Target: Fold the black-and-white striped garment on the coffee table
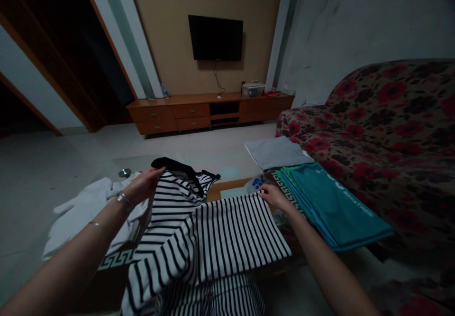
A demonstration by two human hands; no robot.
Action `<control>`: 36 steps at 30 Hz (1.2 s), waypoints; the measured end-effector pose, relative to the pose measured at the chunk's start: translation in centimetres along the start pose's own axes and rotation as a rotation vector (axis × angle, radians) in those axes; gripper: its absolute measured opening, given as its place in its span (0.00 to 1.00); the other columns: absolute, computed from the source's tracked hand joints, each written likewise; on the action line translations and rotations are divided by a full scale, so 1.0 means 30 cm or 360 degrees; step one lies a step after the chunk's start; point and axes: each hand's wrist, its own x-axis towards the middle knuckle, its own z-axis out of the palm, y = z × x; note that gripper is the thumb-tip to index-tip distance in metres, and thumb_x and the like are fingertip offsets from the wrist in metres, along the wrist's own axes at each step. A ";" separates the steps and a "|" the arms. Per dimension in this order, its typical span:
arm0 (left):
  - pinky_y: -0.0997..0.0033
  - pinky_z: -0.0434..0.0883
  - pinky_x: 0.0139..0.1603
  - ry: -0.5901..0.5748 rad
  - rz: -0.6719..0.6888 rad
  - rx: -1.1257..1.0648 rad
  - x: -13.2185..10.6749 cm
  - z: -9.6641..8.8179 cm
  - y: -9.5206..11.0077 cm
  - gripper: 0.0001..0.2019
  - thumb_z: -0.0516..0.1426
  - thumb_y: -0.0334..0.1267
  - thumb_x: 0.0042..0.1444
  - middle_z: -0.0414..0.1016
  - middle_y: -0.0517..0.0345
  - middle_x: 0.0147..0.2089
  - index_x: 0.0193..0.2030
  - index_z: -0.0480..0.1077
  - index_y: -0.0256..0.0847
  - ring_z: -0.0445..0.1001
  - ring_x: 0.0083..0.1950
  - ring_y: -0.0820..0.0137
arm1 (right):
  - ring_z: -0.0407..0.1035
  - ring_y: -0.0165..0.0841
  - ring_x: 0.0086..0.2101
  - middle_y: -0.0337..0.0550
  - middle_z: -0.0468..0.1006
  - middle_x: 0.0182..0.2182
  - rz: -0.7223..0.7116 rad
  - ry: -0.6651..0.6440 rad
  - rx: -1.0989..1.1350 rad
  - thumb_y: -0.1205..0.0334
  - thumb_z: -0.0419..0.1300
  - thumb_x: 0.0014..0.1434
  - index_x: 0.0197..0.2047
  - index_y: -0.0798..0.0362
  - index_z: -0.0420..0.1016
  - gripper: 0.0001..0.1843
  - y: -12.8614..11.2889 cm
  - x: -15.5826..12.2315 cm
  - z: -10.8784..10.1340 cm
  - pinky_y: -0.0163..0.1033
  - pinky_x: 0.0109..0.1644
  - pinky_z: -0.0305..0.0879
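A black-and-white striped shirt [206,240] with a black collar lies spread over a low table in front of me. My left hand [142,185] grips its left shoulder near the collar. My right hand [275,197] pinches the upper right corner of a folded-over striped panel. A bracelet sits on my left wrist.
White garments [81,211] lie heaped at the table's left. A stack of folded teal and blue cloths [334,207] and a folded grey cloth [277,152] lie at the right. A floral sofa [391,126] stands on the right. Far off are a wooden TV cabinet [209,112] and a wall-mounted TV [215,37].
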 end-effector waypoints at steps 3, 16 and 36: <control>0.69 0.68 0.33 -0.0061 -0.0031 0.0059 0.156 -0.006 -0.084 0.11 0.62 0.41 0.49 0.74 0.56 0.26 0.31 0.68 0.35 0.71 0.29 0.69 | 0.70 0.35 0.37 0.47 0.78 0.36 0.0102 0.0064 -0.0122 0.68 0.54 0.55 0.37 0.56 0.76 0.10 0.027 0.022 0.071 0.35 0.41 0.61; 0.73 0.65 0.32 0.0360 0.0001 0.0993 0.004 -0.209 -0.337 0.19 0.56 0.51 0.49 0.72 0.54 0.33 0.37 0.68 0.36 0.69 0.33 0.70 | 0.69 0.40 0.46 0.53 0.73 0.49 0.0143 0.0211 -0.0586 0.54 0.52 0.62 0.53 0.56 0.69 0.20 0.086 -0.006 0.183 0.39 0.45 0.61; 0.72 0.62 0.34 0.0442 -0.0162 0.1792 -0.219 -0.195 -0.383 0.08 0.63 0.33 0.38 0.72 0.58 0.26 0.29 0.73 0.40 0.70 0.33 0.66 | 0.68 0.37 0.38 0.50 0.75 0.42 0.0077 0.0571 -0.0620 0.53 0.49 0.63 0.46 0.55 0.74 0.19 0.060 -0.067 0.237 0.38 0.37 0.57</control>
